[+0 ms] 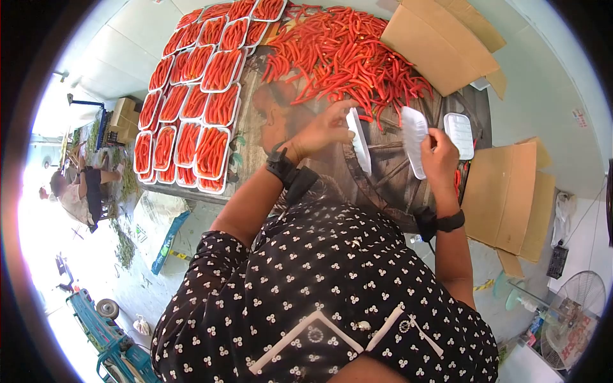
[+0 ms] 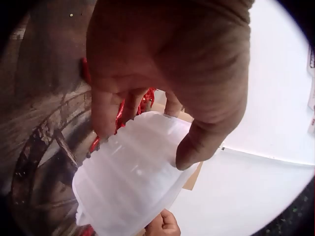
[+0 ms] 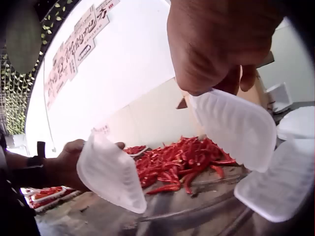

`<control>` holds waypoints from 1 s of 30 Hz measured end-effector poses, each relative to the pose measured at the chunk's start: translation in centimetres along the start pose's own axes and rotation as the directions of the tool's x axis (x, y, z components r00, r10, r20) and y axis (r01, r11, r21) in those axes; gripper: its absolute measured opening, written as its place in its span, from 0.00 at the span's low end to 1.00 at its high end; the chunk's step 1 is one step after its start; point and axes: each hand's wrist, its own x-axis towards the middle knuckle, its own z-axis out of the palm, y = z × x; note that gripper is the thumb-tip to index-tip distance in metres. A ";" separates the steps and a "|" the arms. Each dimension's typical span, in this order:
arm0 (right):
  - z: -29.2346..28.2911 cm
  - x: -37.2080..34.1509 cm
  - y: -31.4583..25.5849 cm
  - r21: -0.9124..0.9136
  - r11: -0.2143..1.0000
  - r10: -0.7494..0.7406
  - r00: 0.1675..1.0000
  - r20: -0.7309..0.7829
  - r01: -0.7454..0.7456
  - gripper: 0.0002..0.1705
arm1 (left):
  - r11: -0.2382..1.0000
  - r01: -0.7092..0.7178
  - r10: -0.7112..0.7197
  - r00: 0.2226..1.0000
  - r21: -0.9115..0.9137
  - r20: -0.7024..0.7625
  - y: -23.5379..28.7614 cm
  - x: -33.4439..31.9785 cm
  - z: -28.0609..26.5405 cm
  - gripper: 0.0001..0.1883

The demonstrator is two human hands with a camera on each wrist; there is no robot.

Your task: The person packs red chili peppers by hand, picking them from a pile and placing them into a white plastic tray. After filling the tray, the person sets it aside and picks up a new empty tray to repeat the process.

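My left hand (image 1: pixel 324 131) grips a white ribbed foam tray (image 1: pixel 359 142) by its edge, thumb on one side and fingers on the other in the left wrist view. That tray (image 2: pixel 133 167) has nothing in it and stands tilted on edge. Across from it, my right hand (image 1: pixel 440 157) pinches a second white tray (image 1: pixel 415 142) at its rim, also tilted up above the table. Behind both trays spreads a large heap of red chili peppers (image 1: pixel 345 54). A further white tray (image 1: pixel 458 135) lies on the table beyond my right hand.
Stacked trays filled with red chilies (image 1: pixel 188 112) cover the table's left side. An open cardboard box (image 1: pixel 440 45) stands behind the heap, and another carton (image 1: pixel 507 195) is at the right. A seated person (image 1: pixel 80 191) is far off at left; a fan (image 1: pixel 578 306) stands lower right.
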 end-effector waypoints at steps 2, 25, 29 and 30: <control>-0.5 0.2 1.4 -0.170 0.985 -0.044 0.999 -0.015 0.041 0.08 | 0.990 -0.105 0.104 0.994 0.097 0.020 -1.5 0.2 -0.9 0.37; 6.1 -5.6 -1.0 -0.068 0.968 -0.174 0.838 0.518 0.243 0.25 | 0.518 -0.043 0.148 0.988 0.855 -0.040 -4.1 0.4 -4.0 0.16; 5.7 -6.7 -0.8 -0.086 0.977 -0.129 0.864 0.487 0.195 0.23 | 0.315 -0.001 0.163 0.985 0.949 -0.053 -5.4 2.2 -4.8 0.11; 5.5 -6.9 -1.1 -0.091 0.978 -0.123 0.866 0.485 0.190 0.23 | 0.315 -0.007 0.161 0.986 0.949 -0.046 -5.4 2.2 -4.5 0.11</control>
